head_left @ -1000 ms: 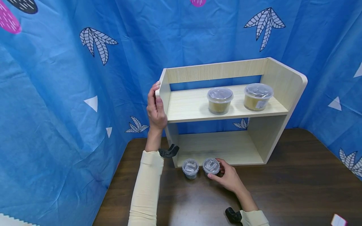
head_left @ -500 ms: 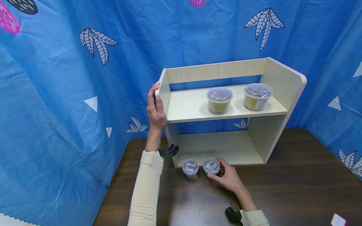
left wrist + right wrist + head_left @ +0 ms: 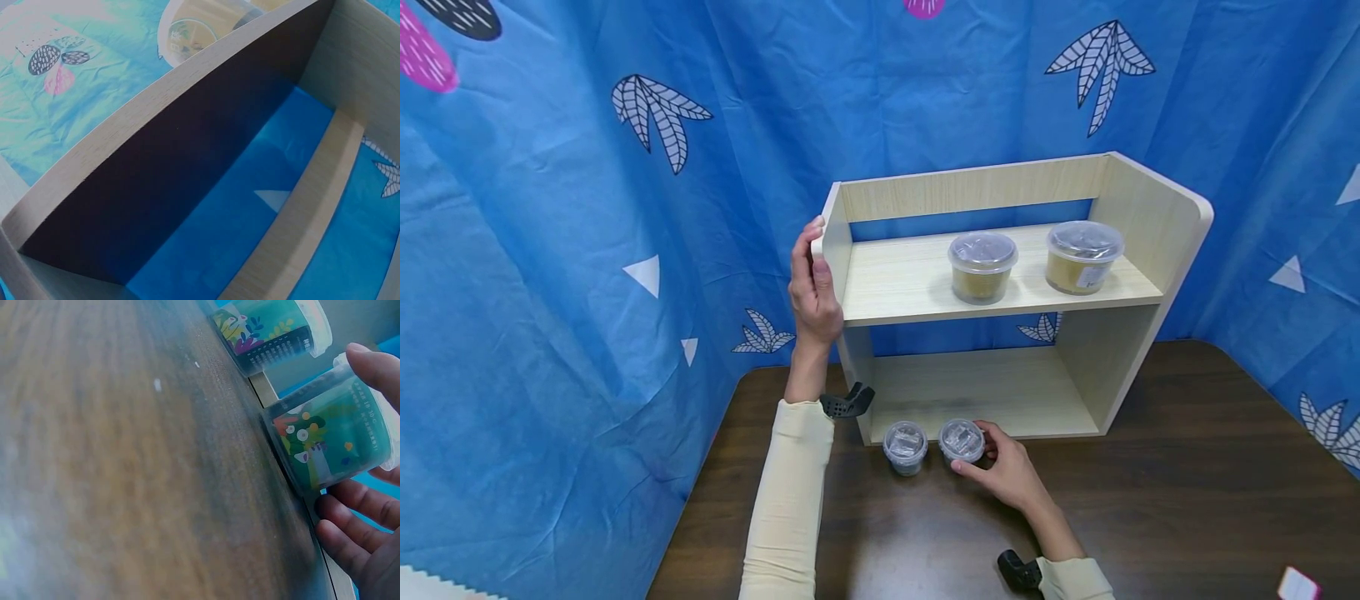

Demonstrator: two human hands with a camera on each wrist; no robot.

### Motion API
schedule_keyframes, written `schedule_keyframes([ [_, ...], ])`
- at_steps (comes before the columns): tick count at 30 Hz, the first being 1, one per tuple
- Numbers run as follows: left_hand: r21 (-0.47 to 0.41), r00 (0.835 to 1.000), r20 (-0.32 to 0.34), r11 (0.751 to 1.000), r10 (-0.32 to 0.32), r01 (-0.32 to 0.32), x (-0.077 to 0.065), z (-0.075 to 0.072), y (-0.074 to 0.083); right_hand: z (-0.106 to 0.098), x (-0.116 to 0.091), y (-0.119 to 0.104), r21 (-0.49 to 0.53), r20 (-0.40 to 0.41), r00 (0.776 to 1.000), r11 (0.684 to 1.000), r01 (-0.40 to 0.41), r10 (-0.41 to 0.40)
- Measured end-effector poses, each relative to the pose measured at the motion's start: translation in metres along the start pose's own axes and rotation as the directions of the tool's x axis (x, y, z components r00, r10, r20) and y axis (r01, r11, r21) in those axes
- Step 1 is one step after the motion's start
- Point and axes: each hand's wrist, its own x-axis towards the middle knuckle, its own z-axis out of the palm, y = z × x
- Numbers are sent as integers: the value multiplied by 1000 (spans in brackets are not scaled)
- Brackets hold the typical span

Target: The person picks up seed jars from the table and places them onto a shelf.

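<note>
In the head view my left hand [image 3: 815, 292] rests against the outer left side of a pale wooden two-tier shelf [image 3: 1000, 312], fingers fairly straight along the panel and thumb near its front edge. At the shelf's lower front, my right hand [image 3: 1006, 473] holds a small round lidded plastic tub [image 3: 962, 440] between thumb and fingers. In the right wrist view this tub [image 3: 331, 434] stands upright on the tabletop and shows a teal label with flowers. A matching tub [image 3: 906, 447] stands just left of it, a narrow gap between them. The left hand is outside its own wrist view.
Two larger clear tubs with yellowish contents, a left one [image 3: 983, 267] and a right one [image 3: 1085, 257], stand on the upper tier. A dark wooden table [image 3: 1195, 492] carries the shelf. Blue patterned curtain [image 3: 925, 100] surrounds it. A small white object [image 3: 1297, 585] lies at bottom right.
The tub in my right hand has shifted very slightly to the right. My left hand, the shelf and the other tubs look unmoved.
</note>
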Motion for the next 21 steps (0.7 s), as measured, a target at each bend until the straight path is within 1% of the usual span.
schedule_keyframes([
  [13, 24, 1000, -4, 1000, 6, -6, 0, 0, 3, -6, 3, 0, 14, -22, 1000, 1000, 8, -8],
  [21, 19, 1000, -12, 1000, 14, -14, 0, 1, 2, -8, 4, -1, 6, -49, 998, 1000, 26, -26],
])
